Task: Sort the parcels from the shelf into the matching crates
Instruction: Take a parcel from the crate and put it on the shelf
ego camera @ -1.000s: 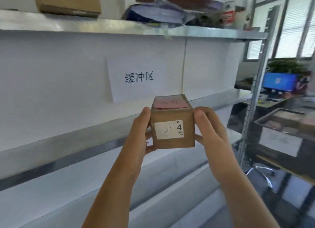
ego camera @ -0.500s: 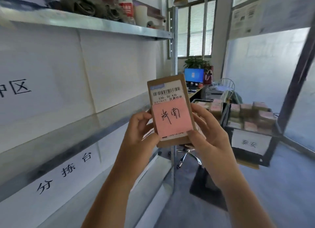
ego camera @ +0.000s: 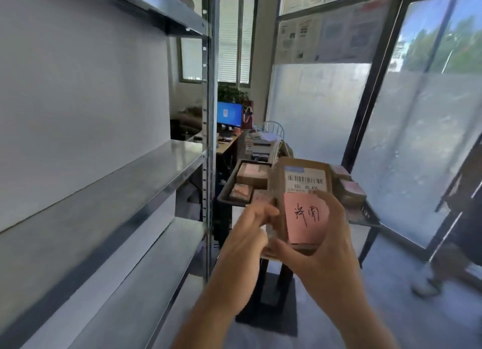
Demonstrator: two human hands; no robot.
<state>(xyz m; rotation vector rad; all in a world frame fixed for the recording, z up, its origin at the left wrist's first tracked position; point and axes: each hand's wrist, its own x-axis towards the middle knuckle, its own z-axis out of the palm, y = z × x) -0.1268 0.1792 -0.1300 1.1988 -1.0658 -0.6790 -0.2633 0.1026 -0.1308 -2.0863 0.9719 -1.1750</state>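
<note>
Cardboard parcel (ego camera: 303, 189) with barcode label and pink handwritten note, held upright at chest height — right hand (ego camera: 323, 241) curled round its lower half, left hand (ego camera: 247, 234) at its left edge, grip unclear. Behind: crates (ego camera: 229, 192) holding parcels; metal shelf (ego camera: 161, 166) at left.
</note>
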